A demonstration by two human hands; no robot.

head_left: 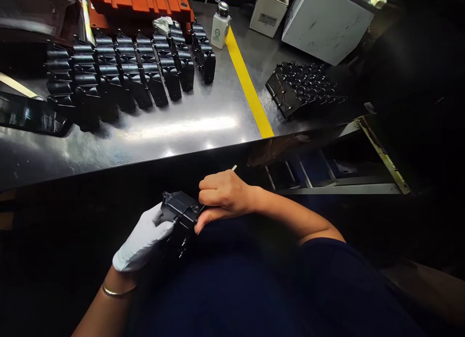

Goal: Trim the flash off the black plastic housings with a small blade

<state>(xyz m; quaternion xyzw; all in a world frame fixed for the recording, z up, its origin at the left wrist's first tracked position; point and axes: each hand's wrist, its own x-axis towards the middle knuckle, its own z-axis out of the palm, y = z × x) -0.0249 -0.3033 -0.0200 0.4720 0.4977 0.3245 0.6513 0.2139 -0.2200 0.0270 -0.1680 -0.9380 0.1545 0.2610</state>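
upper left of the frame: one row of black parts [148, 68], standing side by side on the desk [218, 102]; behind it, one orange-red fixture [141, 5] and one crumpled white cloth [163, 24].

lower centre-left: left hand [143, 237], in a white glove, clamped on the left end of the black workpiece [181, 206].

centre, in front of the desk edge: the black workpiece, one piece, held off the desk between the hands.

upper centre: one white bottle [220, 31], metal-topped.

centre: right hand [225, 194], bare, fingers curled, apparently around a thin pale stick [234, 167], end showing above the knuckles; thumb at the workpiece's right end. working tip hidden.

right of centre, upper: one yellow stripe [250, 85], dividing the desk.

upper right: second group of black parts [303, 87], closely packed.

progress, as judged: one piece in hand, seemingly mid-work; two groups on the desk. which group is finished and which waits cannot be told.
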